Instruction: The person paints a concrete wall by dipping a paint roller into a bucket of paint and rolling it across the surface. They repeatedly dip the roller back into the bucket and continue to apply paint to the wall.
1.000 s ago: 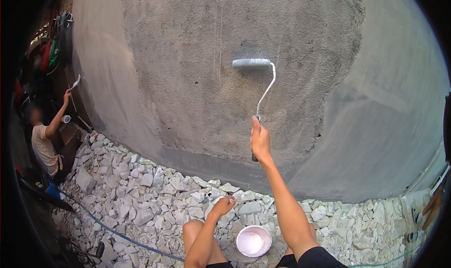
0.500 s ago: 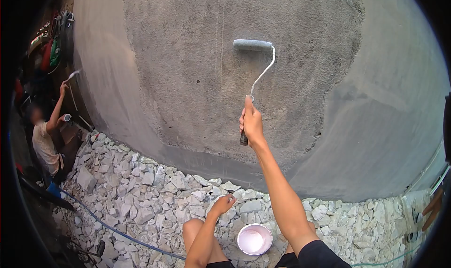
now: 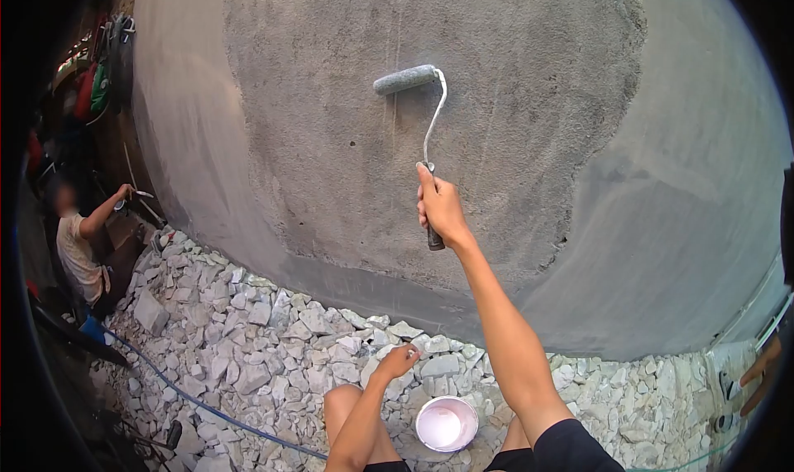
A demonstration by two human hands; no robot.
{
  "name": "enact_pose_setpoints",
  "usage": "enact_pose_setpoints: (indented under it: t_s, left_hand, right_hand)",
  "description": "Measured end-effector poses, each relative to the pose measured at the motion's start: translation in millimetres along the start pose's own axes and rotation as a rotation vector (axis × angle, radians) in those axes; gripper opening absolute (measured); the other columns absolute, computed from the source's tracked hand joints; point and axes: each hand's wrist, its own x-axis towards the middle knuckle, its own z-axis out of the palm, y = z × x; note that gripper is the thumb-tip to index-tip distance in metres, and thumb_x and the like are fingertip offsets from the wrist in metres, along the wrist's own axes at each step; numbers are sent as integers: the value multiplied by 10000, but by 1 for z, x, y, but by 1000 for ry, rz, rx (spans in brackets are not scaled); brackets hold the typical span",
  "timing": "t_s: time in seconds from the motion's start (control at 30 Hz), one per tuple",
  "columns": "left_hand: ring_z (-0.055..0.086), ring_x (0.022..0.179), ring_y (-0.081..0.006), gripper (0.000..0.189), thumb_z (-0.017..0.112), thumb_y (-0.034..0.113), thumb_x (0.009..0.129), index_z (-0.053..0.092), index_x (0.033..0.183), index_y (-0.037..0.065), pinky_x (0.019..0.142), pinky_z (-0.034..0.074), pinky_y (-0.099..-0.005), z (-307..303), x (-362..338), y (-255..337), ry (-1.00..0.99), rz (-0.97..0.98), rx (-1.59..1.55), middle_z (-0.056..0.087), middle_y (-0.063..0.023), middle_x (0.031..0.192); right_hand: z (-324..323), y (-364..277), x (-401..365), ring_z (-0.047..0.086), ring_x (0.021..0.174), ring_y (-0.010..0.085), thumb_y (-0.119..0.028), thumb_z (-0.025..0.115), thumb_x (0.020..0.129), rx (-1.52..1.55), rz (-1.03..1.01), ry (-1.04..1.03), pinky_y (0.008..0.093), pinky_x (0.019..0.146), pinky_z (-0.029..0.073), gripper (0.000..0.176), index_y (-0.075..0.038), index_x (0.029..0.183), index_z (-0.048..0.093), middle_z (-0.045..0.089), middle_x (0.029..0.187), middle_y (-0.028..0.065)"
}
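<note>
My right hand [image 3: 441,205] is wrapped round the black handle of a paint roller [image 3: 405,80], arm stretched up and forward. The roller's grey-white sleeve lies against the rough middle patch of the grey wall [image 3: 331,182], tilted with its left end lower. A bent white wire frame joins sleeve and handle. Lower down, my left hand [image 3: 399,361] is loosely closed above the stones near my left knee, with nothing visible in it. Between my legs stands a white bucket [image 3: 447,423] holding pale, whitish liquid.
Broken stones [image 3: 256,378] cover the ground along the wall's foot. A blue hose [image 3: 207,409] crosses them at left. Another person [image 3: 81,253] crouches by the wall at far left, holding a brush [image 3: 144,194]. Someone's feet [image 3: 728,387] show at the right edge.
My right hand has shifted the roller left across the wall, and its sleeve has tilted. My left hand stays nearly in place. The other person's raised arm has come down with the brush.
</note>
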Motion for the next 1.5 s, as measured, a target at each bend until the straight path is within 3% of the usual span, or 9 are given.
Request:
enact_pose_setpoints:
  t_s: [0.37, 0.43, 0.5, 0.8, 1.03, 1.23, 1.33, 1.43, 1.5]
  left_hand:
    - [650, 799, -354, 398, 551, 417, 896, 639, 1069, 69, 710, 492, -436, -4, -1, 3, -32, -37, 12, 675, -202, 849]
    - [651, 802, -355, 399, 550, 420, 897, 637, 1071, 71, 716, 493, -437, -4, -1, -3, -17, -18, 17, 674, -202, 844]
    - [652, 816, -362, 406, 551, 424, 896, 633, 1074, 68, 729, 496, -438, -9, -4, 1, -20, -28, 4, 674, -206, 853]
    - [652, 828, -356, 393, 554, 410, 896, 643, 1063, 66, 736, 496, -433, -8, -8, 10, -41, -15, 33, 677, -203, 875]
    - [636, 732, -324, 374, 551, 398, 911, 642, 1055, 65, 676, 488, -402, -3, -4, 8, -19, 12, 37, 657, -200, 795]
    - [638, 731, -324, 380, 549, 405, 913, 643, 1053, 64, 674, 486, -406, -4, -6, 7, -32, 2, 41, 659, -203, 793]
    - [639, 730, -325, 378, 551, 399, 913, 644, 1049, 60, 671, 484, -409, -4, -7, 7, 1, 25, 36, 658, -203, 783]
    - [640, 735, -332, 376, 558, 394, 908, 644, 1048, 56, 679, 487, -409, -5, -6, 13, 1, 28, 39, 661, -201, 788]
    - [648, 857, -356, 381, 553, 413, 897, 646, 1068, 86, 749, 496, -432, -4, -6, 17, -62, -21, 32, 677, -200, 907]
  right_hand:
    - [21, 76, -41, 439, 359, 112, -539, 432, 959, -40, 22, 136, 278, 358, 362, 553, -73, 662, 421, 418, 472, 11]
    - [18, 79, -43, 442, 360, 116, -543, 430, 958, -88, 34, 156, 284, 361, 367, 561, -69, 659, 422, 419, 473, 14]
    - [15, 72, -41, 548, 401, 180, -549, 419, 956, -171, 49, 159, 340, 416, 421, 610, -5, 700, 521, 498, 487, 76]
    - [28, 13, -11, 559, 425, 203, -542, 408, 962, -133, 39, 132, 365, 450, 435, 622, 13, 706, 524, 491, 495, 90]
    - [24, 75, -43, 545, 420, 197, -532, 417, 964, -161, 56, 178, 364, 445, 416, 619, 15, 696, 532, 498, 514, 97]
    - [26, 131, -71, 596, 595, 336, -520, 421, 964, -260, 92, 288, 451, 594, 422, 616, 45, 772, 577, 541, 588, 197]
    - [24, 115, -67, 594, 684, 399, -535, 406, 962, -261, 163, 237, 473, 648, 419, 634, 51, 804, 590, 564, 649, 236]
    - [20, 94, -48, 598, 718, 423, -549, 396, 959, -281, 80, 240, 476, 663, 424, 654, 56, 803, 587, 578, 684, 252]
    - [18, 68, -33, 593, 758, 454, -555, 385, 960, -347, 57, 191, 482, 685, 427, 666, 62, 809, 587, 586, 714, 269]
